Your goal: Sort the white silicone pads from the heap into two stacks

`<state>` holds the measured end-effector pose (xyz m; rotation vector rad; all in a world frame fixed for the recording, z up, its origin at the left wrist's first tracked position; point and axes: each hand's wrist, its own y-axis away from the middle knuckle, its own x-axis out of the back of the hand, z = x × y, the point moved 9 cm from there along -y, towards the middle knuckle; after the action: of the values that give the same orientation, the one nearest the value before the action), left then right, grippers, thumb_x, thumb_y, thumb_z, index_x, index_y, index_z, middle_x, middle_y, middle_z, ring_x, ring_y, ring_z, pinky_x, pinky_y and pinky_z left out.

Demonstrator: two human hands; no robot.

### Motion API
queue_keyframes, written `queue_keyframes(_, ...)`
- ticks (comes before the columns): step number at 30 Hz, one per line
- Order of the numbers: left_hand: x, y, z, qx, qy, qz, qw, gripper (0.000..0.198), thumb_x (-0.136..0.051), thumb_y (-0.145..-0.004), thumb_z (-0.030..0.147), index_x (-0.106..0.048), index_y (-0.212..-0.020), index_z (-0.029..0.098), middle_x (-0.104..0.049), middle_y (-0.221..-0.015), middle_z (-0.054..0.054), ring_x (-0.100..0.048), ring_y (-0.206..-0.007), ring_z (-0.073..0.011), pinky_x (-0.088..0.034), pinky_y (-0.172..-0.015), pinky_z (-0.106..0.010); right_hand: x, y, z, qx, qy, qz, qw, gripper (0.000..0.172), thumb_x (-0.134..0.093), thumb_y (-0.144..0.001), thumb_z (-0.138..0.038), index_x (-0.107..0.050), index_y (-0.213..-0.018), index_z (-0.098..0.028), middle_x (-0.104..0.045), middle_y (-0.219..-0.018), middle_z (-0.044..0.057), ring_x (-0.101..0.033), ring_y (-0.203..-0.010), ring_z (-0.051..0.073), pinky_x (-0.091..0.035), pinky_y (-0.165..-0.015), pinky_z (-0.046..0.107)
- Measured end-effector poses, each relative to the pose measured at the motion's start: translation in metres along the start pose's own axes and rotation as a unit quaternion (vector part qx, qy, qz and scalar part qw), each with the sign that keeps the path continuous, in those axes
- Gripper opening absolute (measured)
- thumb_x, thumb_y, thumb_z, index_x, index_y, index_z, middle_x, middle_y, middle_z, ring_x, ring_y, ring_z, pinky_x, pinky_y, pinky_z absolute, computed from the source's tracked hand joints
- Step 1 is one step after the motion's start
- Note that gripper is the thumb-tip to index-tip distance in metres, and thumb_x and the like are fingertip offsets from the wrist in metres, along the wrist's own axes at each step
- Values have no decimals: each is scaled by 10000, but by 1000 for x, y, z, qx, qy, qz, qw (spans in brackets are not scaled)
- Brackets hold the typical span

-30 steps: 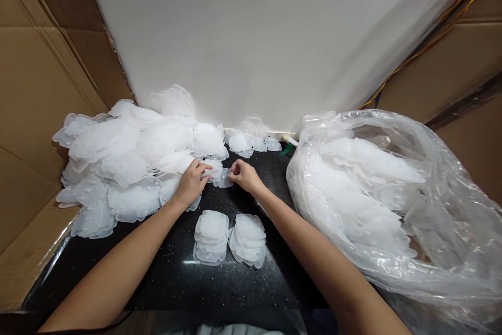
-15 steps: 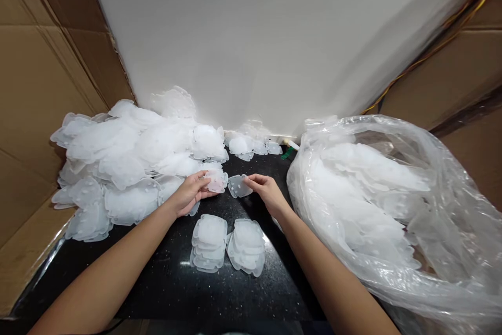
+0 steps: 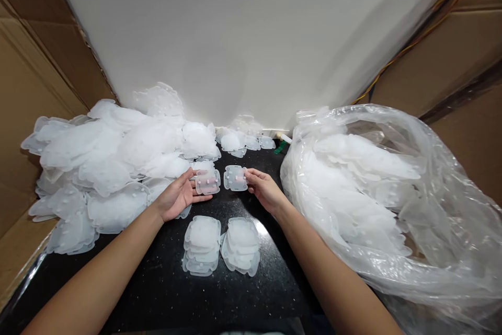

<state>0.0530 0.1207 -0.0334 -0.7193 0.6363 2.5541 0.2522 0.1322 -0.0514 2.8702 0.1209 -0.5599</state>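
Note:
My left hand (image 3: 177, 196) lies palm up and holds a translucent plastic piece (image 3: 207, 182) on its fingertips, at the edge of a large heap of the same white pieces (image 3: 113, 157). My right hand (image 3: 265, 187) pinches a second translucent piece (image 3: 235, 177) just to the right of the first; the two pieces are held side by side and apart. Below both hands, two short stacks of the same pieces (image 3: 202, 245) (image 3: 241, 245) rest next to each other on the black speckled tabletop (image 3: 164, 288).
A big clear plastic bag (image 3: 392, 204) full of such pieces fills the right side. More loose pieces (image 3: 243, 141) lie against the white wall (image 3: 243, 37). Cardboard panels (image 3: 23, 79) stand at left and right. A small green object (image 3: 281, 147) lies by the bag.
The pair of pieces held together by the heap has been pulled apart. Each hand now holds one, turned flat toward me, slightly nearer than before.

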Motion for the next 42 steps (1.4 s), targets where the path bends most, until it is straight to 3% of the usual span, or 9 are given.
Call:
queue_keyframes(8, -5, 2, -1, 0, -40, -29, 999, 392, -465, -968, 450, -599, -1191, 158, -677, -1228, -178, -641, -1142, -318, -543, -830, -408, -4, 2, 4, -25, -37, -29, 999, 357, -863, -590, -427, -697, -768, -165, -554, -616, -44, -380, -482, 38, -265, -444, 200)
queue_keyframes(11, -6, 2, 0, 0, -33, -19, 999, 420, -501, -942, 491, -612, -1173, 159, -688, -1205, -169, -634, -1150, -308, -534, -855, -401, -5, 3, 5, -31, -29, -39, 998, 351, -851, -616, -434, -692, -796, -179, -603, -664, -37, -363, -416, 21, -229, -391, 198)
queue_keyframes(13, -7, 2, 1, -6, -29, -10, 999, 434, -542, -912, 520, -646, -1124, 156, -703, -1173, -156, -619, -1170, -300, -504, -931, -417, -6, 5, 6, -39, -27, -49, 998, 354, -840, -634, -455, -681, -819, -200, -662, -756, -14, -479, -440, 44, -266, -390, 193)
queue_keyframes(15, -6, 3, 4, -25, -46, 2, 999, 452, -576, -874, 561, -698, -991, 141, -721, -1127, -154, -593, -1199, -300, -452, -1014, -426, -10, 6, 7, -38, -30, -65, 997, 365, -789, -684, -529, -669, -796, -203, -703, -842, 24, -638, -607, 117, -400, -476, 211)
queue_keyframes(18, 1, 3, 12, -85, -136, 40, 986, 317, -749, -756, 466, -700, -763, 153, -736, -1075, -143, -568, -1216, -310, -395, -1067, -434, -13, 7, 5, -6, 2, -74, 997, 393, -734, -730, -571, -653, -718, -187, -718, -845, 51, -675, -759, 169, -508, -674, 289)
queue_keyframes(22, 6, 2, 19, -159, -243, 64, 955, 372, -853, -597, 229, -707, -936, 185, -668, -1245, -115, -546, -1236, -309, -408, -1037, -437, -10, 5, 1, 54, 70, -47, 995, 398, -875, -578, -288, -673, -917, -240, -708, -1036, 10, -651, -756, 144, -514, -703, 284)
queue_keyframes(26, 10, -2, 15, -150, -237, 57, 958, 513, -822, -642, 232, -657, -1127, 204, -665, -1251, -118, -564, -1223, -287, -442, -999, -406, -12, 4, 13, 11, 29, -70, 997, 459, -822, -617, -238, -642, -1038, -260, -715, -1082, 29, -672, -900, 185, -524, -781, 317)
queue_keyframes(31, 15, -3, 8, -92, -213, 74, 970, 548, -811, -695, 274, -626, -1206, 208, -737, -1063, -84, -678, -985, -223, -457, -964, -388, -11, 3, 18, -35, -30, -71, 996, 380, -807, -668, -300, -658, -1011, -234, -738, -898, 20, -684, -789, 162, -536, -775, 317)
queue_keyframes(42, 8, -2, 3, -44, -100, 46, 993, 400, -590, -920, 403, -602, -1250, 179, -702, -1180, -177, -626, -1147, -288, -484, -976, -471, -8, 3, 19, -71, -65, -46, 994, 451, -612, -841, -609, -673, -995, -190, -754, -881, 93, -720, -795, 201, -560, -781, 350)
